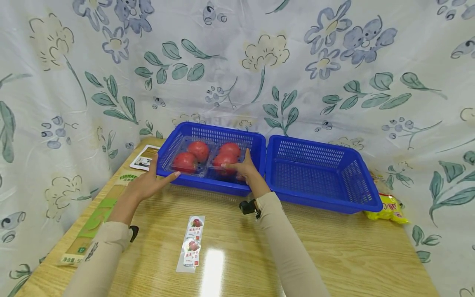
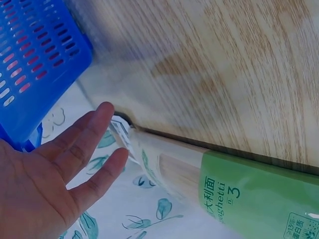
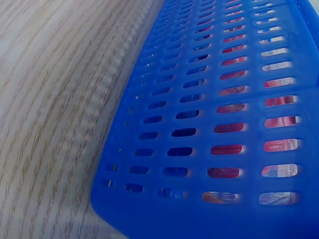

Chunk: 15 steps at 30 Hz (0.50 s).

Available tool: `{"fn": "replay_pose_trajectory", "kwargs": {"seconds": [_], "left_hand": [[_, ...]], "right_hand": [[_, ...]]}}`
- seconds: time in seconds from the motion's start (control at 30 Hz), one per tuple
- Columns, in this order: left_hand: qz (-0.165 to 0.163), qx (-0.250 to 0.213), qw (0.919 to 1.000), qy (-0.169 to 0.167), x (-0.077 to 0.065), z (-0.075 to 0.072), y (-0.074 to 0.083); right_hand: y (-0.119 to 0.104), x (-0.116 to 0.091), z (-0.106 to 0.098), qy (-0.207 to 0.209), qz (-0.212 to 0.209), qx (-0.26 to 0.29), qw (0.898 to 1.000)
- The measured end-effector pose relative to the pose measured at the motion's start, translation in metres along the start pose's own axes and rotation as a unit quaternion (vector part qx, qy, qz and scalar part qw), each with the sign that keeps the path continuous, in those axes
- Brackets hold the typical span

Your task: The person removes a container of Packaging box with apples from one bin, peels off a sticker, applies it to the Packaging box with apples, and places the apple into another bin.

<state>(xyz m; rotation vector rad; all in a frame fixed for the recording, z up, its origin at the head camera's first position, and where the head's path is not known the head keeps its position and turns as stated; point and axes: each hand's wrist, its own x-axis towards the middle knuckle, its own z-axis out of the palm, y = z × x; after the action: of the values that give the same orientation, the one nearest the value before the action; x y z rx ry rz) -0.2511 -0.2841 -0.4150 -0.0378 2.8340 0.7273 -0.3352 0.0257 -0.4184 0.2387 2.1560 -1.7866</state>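
In the head view, two clear plastic boxes of red round fruit stand side by side in the left blue basket [image 1: 237, 190]. My right hand [image 1: 249, 170] reaches over its front rim and grips the right-hand fruit box [image 1: 227, 160], thumb across the fruit and fingers at the box's right side. The left-hand fruit box [image 1: 191, 159] sits beside it. At the basket's left front corner is my left hand [image 1: 145, 185], thumb along the rim; the left wrist view shows its fingers [image 2: 82, 144] extended. The right wrist view has only the basket's slotted wall [image 3: 199, 114], with red showing through.
A second blue basket [image 1: 315, 202] adjoins on the right, with a yellow packet [image 1: 387, 208] past it. A spaghetti pack [image 1: 97, 214] lies along the left table edge, a white-edged packet [image 1: 142, 157] behind it. Fruit-printed stickers [image 1: 191, 247] lie in front.
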Motion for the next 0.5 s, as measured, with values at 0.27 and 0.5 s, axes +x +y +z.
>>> {"fn": "replay_pose_trajectory", "kwargs": {"seconds": [0.27, 0.5], "left_hand": [[0.001, 0.000, 1.0000, -0.005, 0.002, 0.000, -0.002], [0.000, 0.005, 0.9999, -0.012, 0.001, -0.001, -0.001]], "right_hand": [[-0.003, -0.002, -0.003, -0.012, -0.005, 0.047, 0.999], [-0.010, -0.008, -0.010, -0.020, -0.038, 0.081, 0.996]]}}
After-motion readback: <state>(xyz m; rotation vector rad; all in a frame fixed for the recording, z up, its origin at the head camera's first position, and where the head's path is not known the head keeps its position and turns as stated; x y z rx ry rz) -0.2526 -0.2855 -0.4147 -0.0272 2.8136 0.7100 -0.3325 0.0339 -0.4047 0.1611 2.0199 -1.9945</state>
